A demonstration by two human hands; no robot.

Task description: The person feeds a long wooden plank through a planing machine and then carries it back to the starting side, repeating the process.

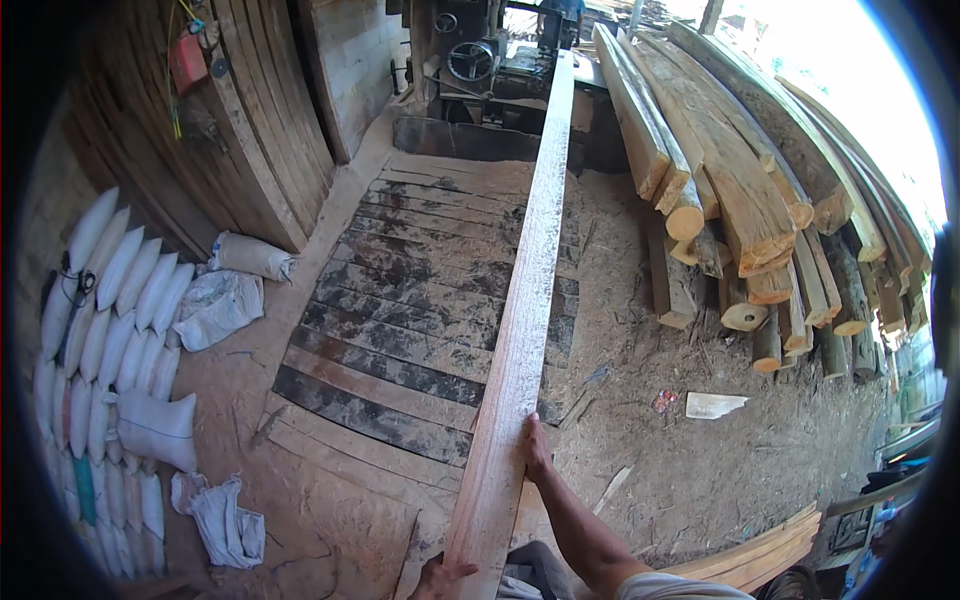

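Note:
A long sawn wooden plank [522, 330] runs from my body up to a woodworking machine [485, 75] with a handwheel, its far end resting at the machine. My left hand [438, 578] grips the near end by its left edge, thumb over the top face and fingers out of sight beneath. Farther along, my right hand [537, 450] holds the right edge, with most of its fingers hidden by the wood. White dust or shavings speckle the plank's upper face.
Squared timbers and logs [740, 190] lie stacked at the right. White filled sacks [120, 290] are piled at the left, near tall leaning boards [265, 110]. Slatted boards [390, 290] cover the floor under the plank. A wood offcut [715, 405] lies on the dirt.

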